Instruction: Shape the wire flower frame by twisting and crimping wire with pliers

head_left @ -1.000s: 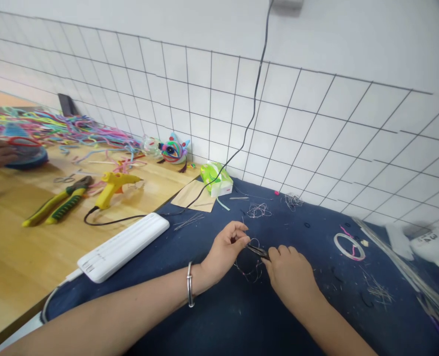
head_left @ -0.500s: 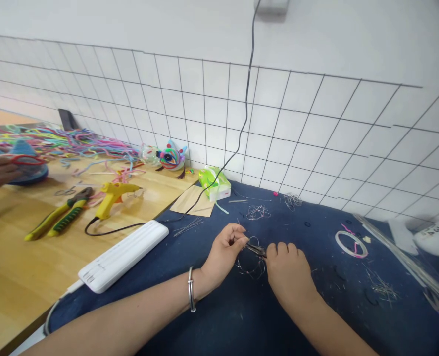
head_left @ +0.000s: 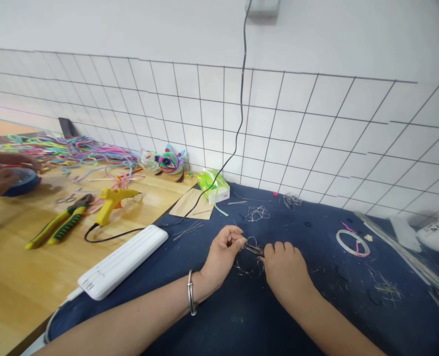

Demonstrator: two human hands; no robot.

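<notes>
Thin wire loops (head_left: 246, 272) show just on the near side of the pliers (head_left: 254, 249), which run crosswise, nose leftward, about equally near both hands. Left of the pliers, the left hand (head_left: 223, 252) pinches wire at their nose; right of them, the right hand (head_left: 288, 272) clenches their handles, knuckles up.

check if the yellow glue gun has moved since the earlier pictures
No, the yellow glue gun keeps its place on the wooden tabletop, its nozzle still pointing toward the tan sheet; the whole view has shifted, not the gun.
</notes>
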